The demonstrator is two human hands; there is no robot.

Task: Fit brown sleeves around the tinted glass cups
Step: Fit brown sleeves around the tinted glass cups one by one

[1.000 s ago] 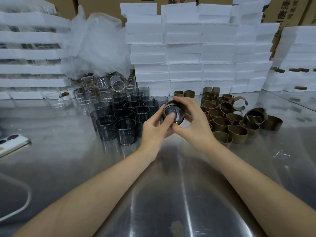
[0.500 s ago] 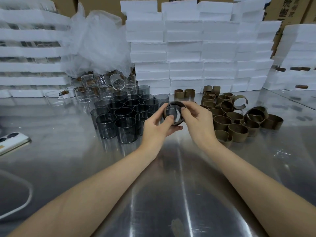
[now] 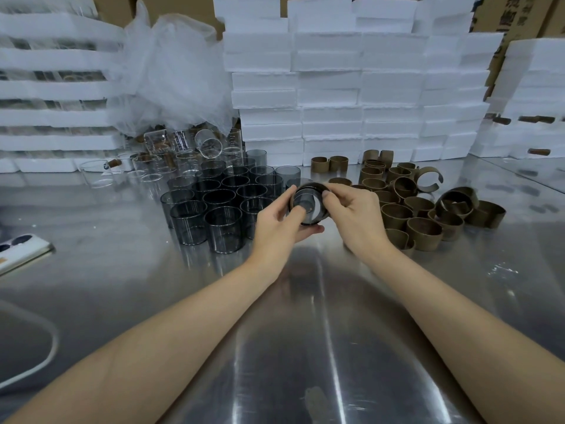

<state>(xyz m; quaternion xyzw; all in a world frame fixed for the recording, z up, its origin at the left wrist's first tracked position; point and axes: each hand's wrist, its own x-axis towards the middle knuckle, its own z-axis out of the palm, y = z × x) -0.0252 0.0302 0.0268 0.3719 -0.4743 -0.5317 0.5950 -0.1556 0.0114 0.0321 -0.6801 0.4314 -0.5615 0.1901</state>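
Holds one tinted glass cup (image 3: 306,206) just above the desk (image 3: 305,332), tipped on its side with the mouth turned toward the camera. Carries a brown sleeve (image 3: 313,186) round the cup's wall (only the top arc of the band shows clearly; cannot make out the seam).

Grips the cup with the left hand (image 3: 279,223): thumb laid across the open mouth, index finger hooked over the top edge, remaining fingers (image 3: 312,230) curled beneath the lower wall. Pinches the sleeve's right side with the right hand (image 3: 356,215), thumb and forefinger pressed together on the band, the other fingers curled loosely behind.

Just left of the left fingers: a tight cluster of tinted cups (image 3: 224,209), upright, mouths up, the nearest close to the knuckles. Just right of the right fingers and on beyond them: loose sleeves (image 3: 425,228) heaped on the desk, most standing as rings, one sprung open into a C.

Beyond the fingers and to the left: clear glass cups (image 3: 159,166), some lying on their sides, below a crumpled plastic bag (image 3: 174,78). Straight beyond the fingers: white foam boxes (image 3: 330,87) stacked into a wall. Well left of the fingers: a flat white phone-like slab (image 3: 21,249), and nearer the camera a white cable (image 3: 46,356).
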